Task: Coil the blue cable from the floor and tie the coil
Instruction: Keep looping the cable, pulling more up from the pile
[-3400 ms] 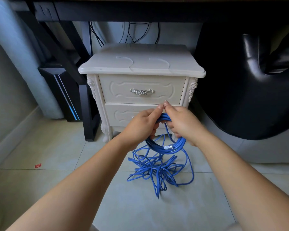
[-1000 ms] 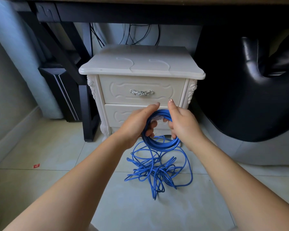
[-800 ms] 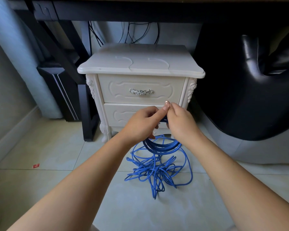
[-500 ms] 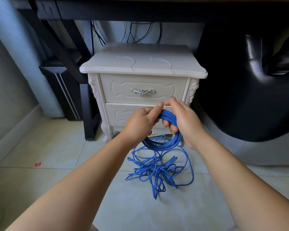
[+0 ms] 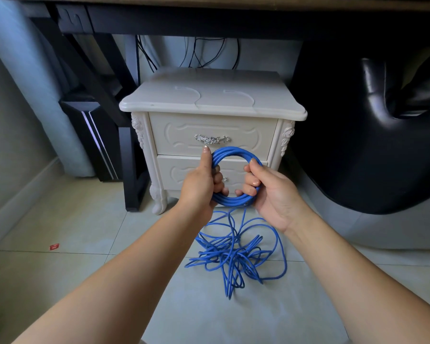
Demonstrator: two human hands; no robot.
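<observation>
The left grip (image 5: 199,184), a bare hand, is wrapped round the left side of a coil (image 5: 235,153) of blue cable (image 5: 230,201): its fingers curl through the ring from the inside and its thumb lies straight up along the outer edge. The right grip (image 5: 271,194), the other bare hand, has hold of the right side of the same coil, palm turned toward the camera, fingers and thumb curled round the bundled turns. Both are closed on the cable, with the ring stretched open between them.

The coil hangs in the air, roughly upright, in front of the lower drawer of a white nightstand (image 5: 209,100), just below the silver drawer handle (image 5: 212,139). From the bottom of the coil, strands drop to a loose tangle (image 5: 233,256) of the same cable. The tangle lies spread on the pale tiled floor (image 5: 85,269) between the two forearms, with one wide loop bowing out to the right.

A black computer tower (image 5: 94,135) stands left of the nightstand beside a dark frame leg. A glossy black cushion (image 5: 358,145) fills the right side. Thin black wires (image 5: 209,53) hang behind the nightstand. A small red scrap (image 5: 54,247) lies on the floor at far left.
</observation>
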